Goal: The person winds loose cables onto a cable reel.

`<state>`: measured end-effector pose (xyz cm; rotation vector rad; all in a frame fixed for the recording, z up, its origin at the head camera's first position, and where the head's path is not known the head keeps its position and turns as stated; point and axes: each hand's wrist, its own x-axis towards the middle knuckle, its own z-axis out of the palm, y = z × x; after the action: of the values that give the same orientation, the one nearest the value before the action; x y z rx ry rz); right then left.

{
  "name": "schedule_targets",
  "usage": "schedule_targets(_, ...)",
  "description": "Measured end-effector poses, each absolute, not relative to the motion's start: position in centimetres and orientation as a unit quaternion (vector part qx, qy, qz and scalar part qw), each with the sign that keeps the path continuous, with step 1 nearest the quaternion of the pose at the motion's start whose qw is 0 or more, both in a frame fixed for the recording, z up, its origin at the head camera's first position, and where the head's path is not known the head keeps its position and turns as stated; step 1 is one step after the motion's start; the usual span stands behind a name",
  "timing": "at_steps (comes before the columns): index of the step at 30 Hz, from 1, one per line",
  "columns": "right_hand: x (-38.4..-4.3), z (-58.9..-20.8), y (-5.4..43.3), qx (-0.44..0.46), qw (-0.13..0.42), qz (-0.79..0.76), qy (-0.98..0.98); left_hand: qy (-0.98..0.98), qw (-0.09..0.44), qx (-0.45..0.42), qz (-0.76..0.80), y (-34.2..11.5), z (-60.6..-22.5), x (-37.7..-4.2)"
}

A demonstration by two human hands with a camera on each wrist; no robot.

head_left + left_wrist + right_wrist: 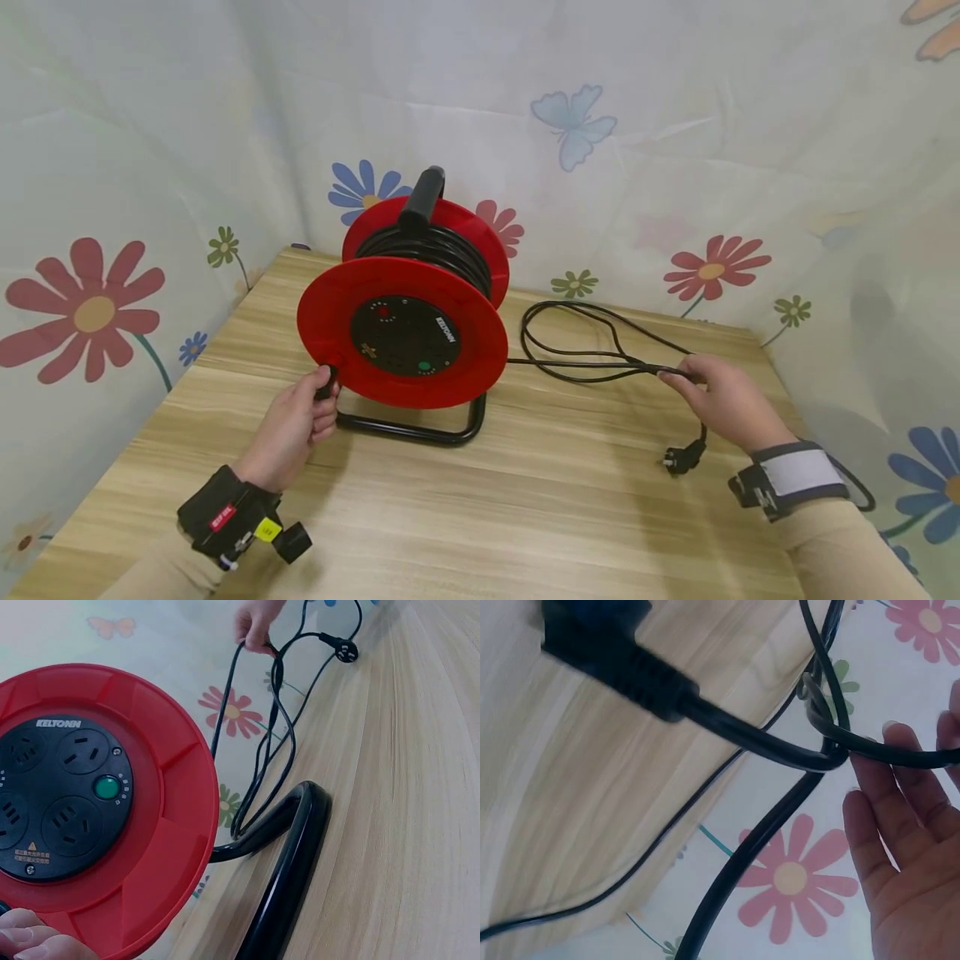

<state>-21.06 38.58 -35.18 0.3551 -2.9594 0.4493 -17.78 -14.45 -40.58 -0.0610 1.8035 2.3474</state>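
Gripping crank knob of KELTONN cable reel, left hand; pinching power cord near table right edge, right hand, seemingly to hold loops together.

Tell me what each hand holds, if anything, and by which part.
Left hand: round red cable reel, by its small black knob. Right hand: thin black cable, by gathered strands near its black plug.

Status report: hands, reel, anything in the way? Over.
Left hand gripping knob. Right hand pinching cord. Reel upright, cord partly wound on. Loose loops beside it might snag.
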Motion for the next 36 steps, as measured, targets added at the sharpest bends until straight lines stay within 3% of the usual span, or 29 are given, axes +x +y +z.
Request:
schedule_targets(10, -21.2, -37.6, 38.4, 0.099, 0.011, 0.173, -0.980, 0.624, 0.095, -0.011, 0.776, -14.5, -39.7, -17.6)
schedule_targets(17, -20.5, -40.7, 36.2, 0.127, -0.019, 0.163, -0.978, 0.635, 0.062, 0.010, 0.770, -14.9, -37.5, -17.8)
schedule_targets(27, -20.9, -42.3, 33.5, 0.162, -0.017, 0.148, -0.976, 0.641, 0.033, 0.062, 0.765, -15.5, -35.8, -18.4)
schedule_targets(36, -21.0, -43.2, 33.7, 0.173, 0.012, 0.140, -0.975, 0.612, 0.028, 0.067, 0.788, -15.1, -35.1, -18.3)
